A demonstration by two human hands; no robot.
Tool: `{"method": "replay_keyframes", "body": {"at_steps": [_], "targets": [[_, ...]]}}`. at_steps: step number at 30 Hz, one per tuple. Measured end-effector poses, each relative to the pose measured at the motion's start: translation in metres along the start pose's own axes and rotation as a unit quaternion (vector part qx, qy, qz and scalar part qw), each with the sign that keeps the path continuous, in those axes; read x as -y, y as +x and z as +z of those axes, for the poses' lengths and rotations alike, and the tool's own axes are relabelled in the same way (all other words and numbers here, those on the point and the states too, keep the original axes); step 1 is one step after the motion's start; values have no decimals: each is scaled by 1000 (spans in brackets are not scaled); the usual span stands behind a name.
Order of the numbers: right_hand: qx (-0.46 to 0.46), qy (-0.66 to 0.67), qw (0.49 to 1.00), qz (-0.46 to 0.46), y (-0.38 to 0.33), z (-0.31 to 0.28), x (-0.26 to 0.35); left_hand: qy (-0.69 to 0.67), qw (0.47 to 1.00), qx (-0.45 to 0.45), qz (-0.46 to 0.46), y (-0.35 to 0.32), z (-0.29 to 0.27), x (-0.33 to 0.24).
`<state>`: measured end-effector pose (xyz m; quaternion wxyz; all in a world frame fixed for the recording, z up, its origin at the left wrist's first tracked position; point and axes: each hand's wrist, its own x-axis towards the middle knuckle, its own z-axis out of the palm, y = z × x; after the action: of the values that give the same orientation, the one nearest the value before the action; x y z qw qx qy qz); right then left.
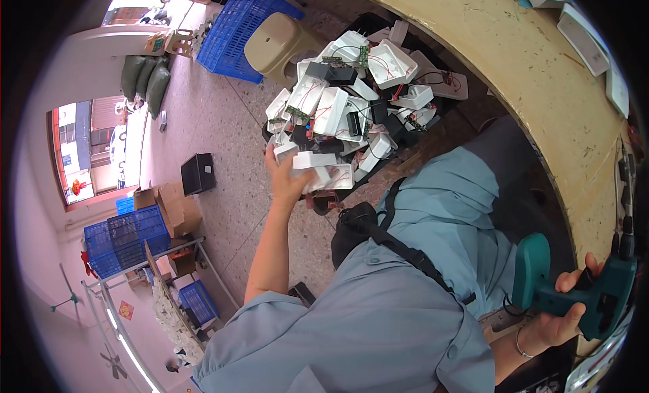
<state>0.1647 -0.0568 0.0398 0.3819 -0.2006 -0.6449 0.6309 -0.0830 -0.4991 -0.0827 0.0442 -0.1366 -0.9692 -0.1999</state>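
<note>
White housing (315,160), centre frame, gripped by the left hand (287,180) at the near edge of a heaped pile (351,95) of like parts. Right hand (564,312), lower right, closed around a teal drill (595,295) beside the workbench (514,55).

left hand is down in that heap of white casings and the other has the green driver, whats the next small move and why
Probably lift the white casing clear of the pile and bring it up to the workbench. The left hand already grips it at the pile's near edge, while the right hand holds the green power screwdriver beside the bench.
</note>
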Motion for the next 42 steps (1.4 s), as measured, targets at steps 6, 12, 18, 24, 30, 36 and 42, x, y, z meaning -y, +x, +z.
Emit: {"method": "replay_keyframes", "body": {"at_steps": [6, 12, 18, 24, 30, 36, 42], "targets": [[-7, 17, 1000, 3, -1, 4, 1, 2, 1000, 11, 24, -12, 8, -2], [3, 15, 1000, -3, 1, 5, 2, 7, 999, -7, 31, -20, 4, -7], [2, 23, 1000, -8, 0, 0, 1, 6, 999, -11, 44, -29, -9, -10], [12, 43, 999, -5, -1, -2, 3, 40, 998, 10, 51, -33, -1, -15], [5, 48, 999, -8, -1, -5, 2, 41, 999, 2, 28, -34, -5, -16], [-9, 45, 999, -11, -3, -3, 4, 33, 998, -42, 23, -37, 10, -15], [-10, 48, 999, -24, -5, -2, 5, 52, 997, -51, 15, -35, 14, -19]]}}
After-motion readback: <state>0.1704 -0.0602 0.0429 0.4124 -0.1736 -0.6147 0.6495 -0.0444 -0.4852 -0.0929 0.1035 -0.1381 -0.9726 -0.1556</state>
